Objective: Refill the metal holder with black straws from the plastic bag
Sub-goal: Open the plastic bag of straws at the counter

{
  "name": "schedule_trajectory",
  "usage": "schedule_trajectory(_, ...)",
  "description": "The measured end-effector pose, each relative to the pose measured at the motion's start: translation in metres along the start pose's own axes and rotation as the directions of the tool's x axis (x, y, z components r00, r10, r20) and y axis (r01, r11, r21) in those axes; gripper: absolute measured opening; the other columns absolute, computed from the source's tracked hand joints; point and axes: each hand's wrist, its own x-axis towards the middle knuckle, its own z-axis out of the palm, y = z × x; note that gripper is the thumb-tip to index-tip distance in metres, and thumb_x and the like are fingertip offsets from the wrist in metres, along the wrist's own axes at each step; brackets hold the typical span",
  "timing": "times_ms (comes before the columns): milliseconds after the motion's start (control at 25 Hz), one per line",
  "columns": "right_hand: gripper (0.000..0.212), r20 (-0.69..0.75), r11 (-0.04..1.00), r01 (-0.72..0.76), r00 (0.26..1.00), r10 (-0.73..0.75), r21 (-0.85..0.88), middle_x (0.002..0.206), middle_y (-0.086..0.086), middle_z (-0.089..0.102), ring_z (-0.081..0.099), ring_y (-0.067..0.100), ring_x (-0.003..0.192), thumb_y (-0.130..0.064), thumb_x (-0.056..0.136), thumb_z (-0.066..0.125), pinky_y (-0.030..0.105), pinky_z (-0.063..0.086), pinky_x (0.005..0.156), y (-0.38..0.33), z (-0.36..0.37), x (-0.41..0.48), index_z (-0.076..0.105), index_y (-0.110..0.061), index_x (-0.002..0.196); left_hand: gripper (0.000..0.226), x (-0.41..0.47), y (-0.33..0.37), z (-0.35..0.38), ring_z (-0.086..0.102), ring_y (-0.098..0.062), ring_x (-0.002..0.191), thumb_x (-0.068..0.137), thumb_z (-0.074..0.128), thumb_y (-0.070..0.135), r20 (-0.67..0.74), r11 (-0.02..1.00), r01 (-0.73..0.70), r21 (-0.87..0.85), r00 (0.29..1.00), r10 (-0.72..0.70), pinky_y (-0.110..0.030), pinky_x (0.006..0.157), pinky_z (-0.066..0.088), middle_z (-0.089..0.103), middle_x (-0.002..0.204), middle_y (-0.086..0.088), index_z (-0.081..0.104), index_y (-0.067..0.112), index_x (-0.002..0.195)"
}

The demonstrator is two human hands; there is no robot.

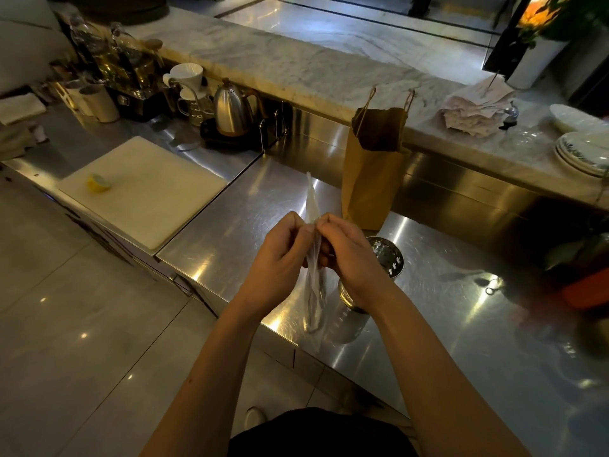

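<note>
A thin clear plastic bag [313,303] hangs upright over the steel counter's front edge, with dark straws faintly showing inside its lower part. My left hand [280,258] and my right hand [349,255] both pinch the bag near its upper part, fingertips close together. The bag's top [311,199] sticks up above my hands. A perforated metal holder [387,257] stands on the counter just right of my right hand. A second metal cylinder [349,316] stands under my right wrist, partly hidden.
A brown paper bag [372,173] stands behind my hands. A white cutting board [145,189] with a lemon piece [98,183] lies to the left. A kettle [232,110] and cups sit at the back left, stacked plates [580,153] on the marble ledge at right.
</note>
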Motion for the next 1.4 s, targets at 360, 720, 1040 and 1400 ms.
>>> schedule_trajectory(360,0.028,0.088,0.985,-0.015,0.996,0.031,-0.172,0.065,-0.001,0.061,0.062,0.011,0.062,-0.030,0.098,0.052,0.021,0.052,0.059,0.000,-0.014,0.000,0.061,-0.010,0.081,0.024,-0.009,0.000,-0.013,0.074,-0.022,0.074,0.097,0.051,0.016,0.085,0.963,0.186,-0.197,0.981,-0.172,-0.023,0.067,0.056,0.076,0.080,-0.005,0.050,0.000,0.115)
schedule_trajectory(720,0.025,0.064,0.944,0.037,0.998,-0.017,-0.327,0.057,-0.008,0.060,0.060,0.004,0.058,-0.021,0.098,0.053,0.020,0.054,0.062,-0.001,-0.018,-0.001,0.060,-0.015,0.074,0.013,-0.007,-0.002,-0.021,0.071,-0.011,0.065,0.097,0.057,0.008,0.034,0.984,0.177,0.011,0.984,-0.177,-0.020,0.063,0.056,0.073,0.067,0.003,0.061,0.017,0.105)
schedule_trajectory(1040,0.026,-0.168,0.955,-0.053,0.986,0.003,-0.291,0.055,-0.004,0.057,0.060,0.005,0.054,-0.018,0.096,0.055,0.031,0.053,0.067,-0.004,-0.037,-0.005,0.055,-0.010,0.071,0.017,-0.013,-0.019,-0.050,0.071,-0.014,0.063,0.093,0.062,0.009,-0.176,0.971,0.238,-0.027,0.955,-0.239,-0.019,0.058,0.053,0.074,0.069,-0.003,0.068,0.023,0.099)
schedule_trajectory(1400,0.026,-0.292,0.928,-0.101,0.956,-0.008,-0.357,0.051,-0.016,0.060,0.061,-0.003,0.055,-0.024,0.095,0.057,0.024,0.045,0.063,0.001,-0.051,-0.008,0.057,-0.017,0.070,0.019,-0.024,-0.024,-0.078,0.073,-0.017,0.064,0.091,0.067,0.012,-0.229,0.976,0.208,0.061,0.955,-0.189,-0.020,0.059,0.055,0.076,0.072,-0.001,0.071,0.030,0.096)
